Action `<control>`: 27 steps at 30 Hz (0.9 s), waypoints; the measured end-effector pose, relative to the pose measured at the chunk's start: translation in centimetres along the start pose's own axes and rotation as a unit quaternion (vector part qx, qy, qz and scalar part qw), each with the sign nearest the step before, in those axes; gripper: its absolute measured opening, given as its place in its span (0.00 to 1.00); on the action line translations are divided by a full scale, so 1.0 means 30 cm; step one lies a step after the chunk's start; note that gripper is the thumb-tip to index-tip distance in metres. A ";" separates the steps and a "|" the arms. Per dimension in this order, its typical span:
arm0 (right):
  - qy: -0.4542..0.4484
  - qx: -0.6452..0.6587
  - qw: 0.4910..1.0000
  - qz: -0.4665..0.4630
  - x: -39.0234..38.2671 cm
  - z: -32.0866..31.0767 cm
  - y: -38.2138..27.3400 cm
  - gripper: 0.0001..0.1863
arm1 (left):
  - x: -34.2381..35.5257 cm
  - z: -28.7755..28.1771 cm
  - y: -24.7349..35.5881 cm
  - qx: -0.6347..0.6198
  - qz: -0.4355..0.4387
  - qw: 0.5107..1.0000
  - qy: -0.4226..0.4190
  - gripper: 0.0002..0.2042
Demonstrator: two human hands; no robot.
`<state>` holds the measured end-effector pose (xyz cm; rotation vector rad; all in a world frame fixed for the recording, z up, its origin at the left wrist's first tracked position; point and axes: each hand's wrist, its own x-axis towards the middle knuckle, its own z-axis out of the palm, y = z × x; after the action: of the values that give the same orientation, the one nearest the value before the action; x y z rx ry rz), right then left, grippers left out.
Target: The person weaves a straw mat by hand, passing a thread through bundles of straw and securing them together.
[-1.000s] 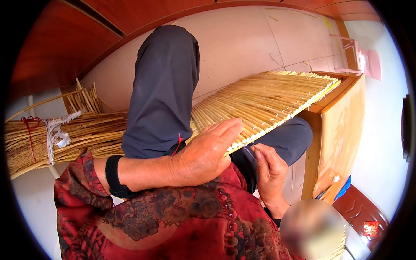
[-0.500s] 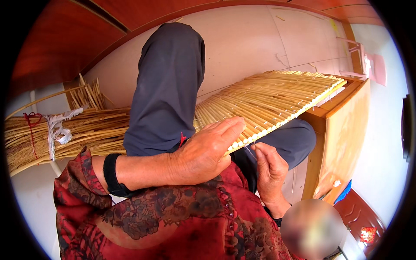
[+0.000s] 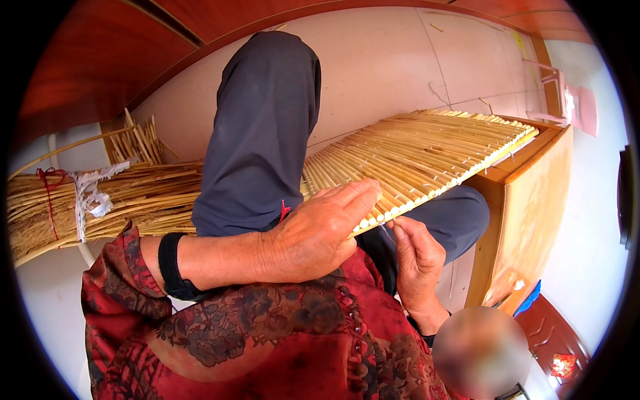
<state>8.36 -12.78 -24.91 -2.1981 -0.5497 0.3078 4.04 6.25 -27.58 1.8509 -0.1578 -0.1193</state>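
Observation:
A mat of pale reeds (image 3: 427, 150) lies across my lap and onto a wooden cabinet. My left hand (image 3: 320, 230) lies on the mat's near end, fingers stretched over the reed tips and holding it down. My right hand (image 3: 417, 260) sits just below that edge, its fingertips pinched together at a thin thread (image 3: 387, 232) that runs up to the reeds. A black band circles my left wrist above a red patterned sleeve (image 3: 253, 340).
My raised knee in grey trousers (image 3: 260, 133) stands left of the mat. A thick bundle of loose reeds (image 3: 133, 197), tied with a white cloth strip and red string, lies on the floor at the left. The wooden cabinet (image 3: 527, 200) carries the mat's far end.
Both hands stay where they were on the mat's near edge. Only the view has shifted a little.

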 end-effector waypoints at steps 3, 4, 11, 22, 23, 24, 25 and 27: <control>-0.003 -0.004 1.000 -0.003 0.000 -0.002 -0.005 0.06 | -0.004 0.006 -0.008 0.006 0.016 1.000 0.012 0.32; -0.004 0.004 1.000 0.002 0.001 -0.001 -0.005 0.06 | -0.004 0.006 -0.008 0.005 0.015 1.000 0.012 0.32; -0.010 0.017 1.000 0.005 0.011 -0.002 -0.006 0.06 | -0.003 0.004 -0.012 0.002 0.021 1.000 0.014 0.32; -0.019 0.033 0.999 0.024 0.017 0.000 -0.019 0.05 | -0.009 0.013 -0.016 0.008 0.023 1.000 0.015 0.32; -0.031 0.030 0.998 0.049 0.014 -0.003 -0.022 0.04 | -0.005 0.018 -0.015 0.007 0.024 1.000 0.008 0.32; -0.029 0.031 0.998 0.050 0.008 -0.004 -0.018 0.04 | -0.002 0.021 -0.016 0.005 0.025 1.000 0.002 0.32; -0.020 0.026 0.998 0.046 -0.001 -0.005 -0.010 0.04 | -0.002 0.024 -0.015 0.006 0.027 1.000 -0.001 0.32; -0.006 0.022 0.999 0.044 -0.001 -0.011 0.005 0.04 | -0.002 0.030 -0.014 -0.012 0.011 1.000 0.007 0.33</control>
<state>8.52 -13.09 -24.83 -2.1817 -0.4497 0.3755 3.84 5.52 -28.24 1.8247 -0.1667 -0.0936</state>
